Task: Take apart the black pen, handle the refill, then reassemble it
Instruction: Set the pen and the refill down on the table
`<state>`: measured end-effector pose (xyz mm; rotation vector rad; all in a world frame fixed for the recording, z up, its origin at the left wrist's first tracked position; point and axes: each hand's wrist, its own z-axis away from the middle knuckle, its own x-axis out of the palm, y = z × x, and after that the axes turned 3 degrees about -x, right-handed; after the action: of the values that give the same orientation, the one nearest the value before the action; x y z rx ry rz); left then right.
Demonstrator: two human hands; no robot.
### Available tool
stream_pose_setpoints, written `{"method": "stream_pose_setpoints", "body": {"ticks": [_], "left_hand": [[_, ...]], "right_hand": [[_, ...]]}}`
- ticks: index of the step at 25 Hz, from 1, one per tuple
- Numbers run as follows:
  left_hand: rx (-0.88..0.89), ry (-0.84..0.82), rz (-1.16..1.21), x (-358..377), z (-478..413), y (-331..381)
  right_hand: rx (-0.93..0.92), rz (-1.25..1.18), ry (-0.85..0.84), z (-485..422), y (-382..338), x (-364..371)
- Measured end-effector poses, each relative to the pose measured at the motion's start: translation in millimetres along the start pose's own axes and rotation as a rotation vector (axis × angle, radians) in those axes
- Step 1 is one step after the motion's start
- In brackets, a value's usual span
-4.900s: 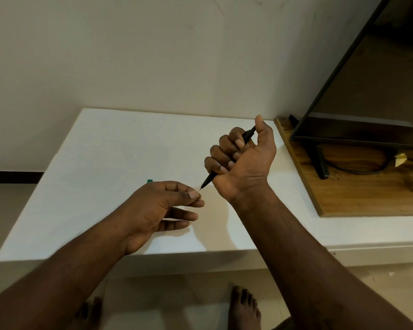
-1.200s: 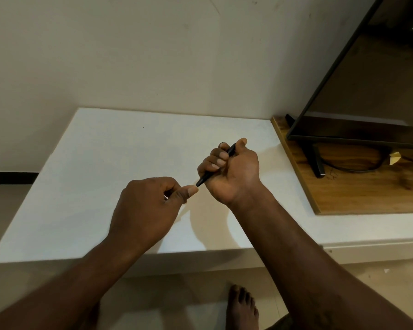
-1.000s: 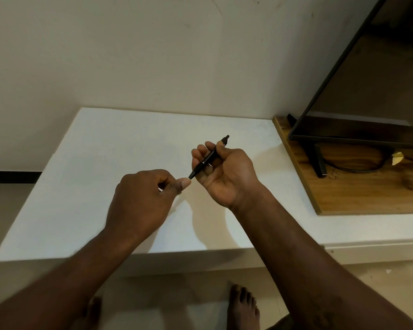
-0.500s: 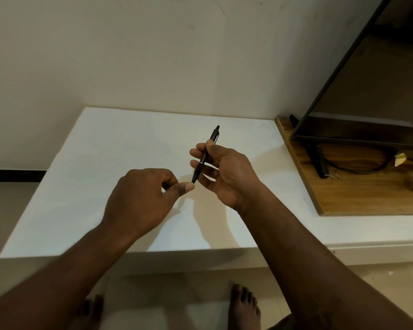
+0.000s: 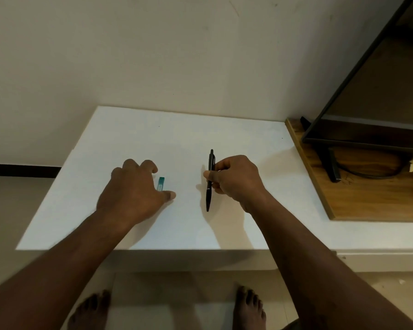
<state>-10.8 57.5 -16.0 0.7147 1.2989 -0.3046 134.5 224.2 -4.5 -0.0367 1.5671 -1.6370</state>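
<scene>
Both hands are over the surface point(image 5: 129, 129): the right hand point(image 5: 236, 181) pinches the pen point(image 5: 209, 196) mid-barrel, tip down, in curled fingers point(image 5: 221, 166), the left hand point(image 5: 131, 186), loosely bent, holds nothing; a slack pinch may drop the pen.

Black pen point(image 5: 209, 184), teal piece point(image 5: 161, 183), white table point(image 5: 134, 139).

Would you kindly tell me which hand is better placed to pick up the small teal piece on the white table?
The left hand: the teal piece lies between its thumb and fingers, and nothing shows in its grip. The right hand is farther off and grips the black pen.
</scene>
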Motion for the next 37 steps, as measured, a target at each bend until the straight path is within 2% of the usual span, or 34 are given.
{"method": "stream_pose_setpoints", "body": {"ticks": [12, 18, 29, 37], "left_hand": [[0.071, -0.167, 0.054, 4.1, -3.6, -3.9], [0.093, -0.177, 0.061, 4.6, -2.8, -1.7], [0.111, -0.126, 0.102, 17.4, -12.8, 11.9], [0.104, -0.148, 0.094, 14.3, -11.7, 9.6]], "right_hand": [[-0.034, 0.196, 0.035, -5.7, 13.2, 14.1], [-0.066, 0.335, 0.05, -3.9, 11.6, 15.3], [-0.05, 0.33, 0.004, -5.9, 10.7, 20.2], [-0.01, 0.308, -0.017, -9.1, 8.3, 15.3]]}}
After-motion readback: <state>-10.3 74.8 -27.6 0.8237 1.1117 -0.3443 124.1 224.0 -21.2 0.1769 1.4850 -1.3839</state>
